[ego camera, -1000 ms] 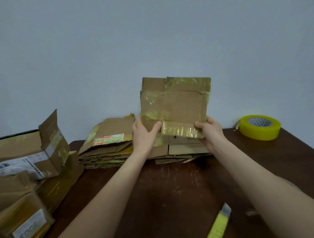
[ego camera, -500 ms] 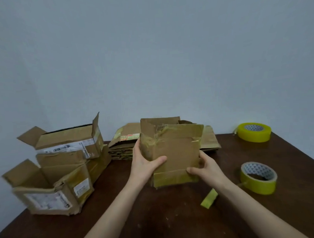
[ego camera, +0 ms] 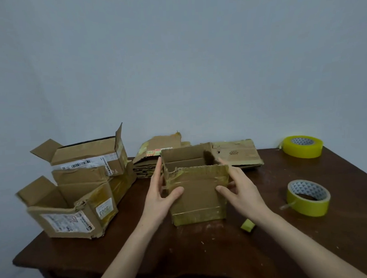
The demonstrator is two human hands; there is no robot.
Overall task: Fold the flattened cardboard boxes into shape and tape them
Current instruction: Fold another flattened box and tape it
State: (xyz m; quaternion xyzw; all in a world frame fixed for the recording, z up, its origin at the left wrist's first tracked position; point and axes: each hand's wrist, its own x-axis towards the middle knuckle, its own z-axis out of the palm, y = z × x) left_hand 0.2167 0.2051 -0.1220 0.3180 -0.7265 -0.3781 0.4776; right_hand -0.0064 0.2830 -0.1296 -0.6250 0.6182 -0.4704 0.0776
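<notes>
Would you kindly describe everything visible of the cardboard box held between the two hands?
The cardboard box is worn brown corrugated board, opened into shape and standing upright on the dark wooden table, top open, near rim ragged. Glossy yellowish tape crosses its front near the top and along the bottom. The left hand grips its left front corner, the right hand its right, thumbs on the front face.

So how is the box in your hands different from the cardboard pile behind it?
The held box is opened into shape, standing upright with its top open; the pile lies flat in stacked sheets. The held box is gripped by the left hand and right hand; the pile rests untouched on the table. Both are worn brown cardboard with old yellowish tape.
</notes>
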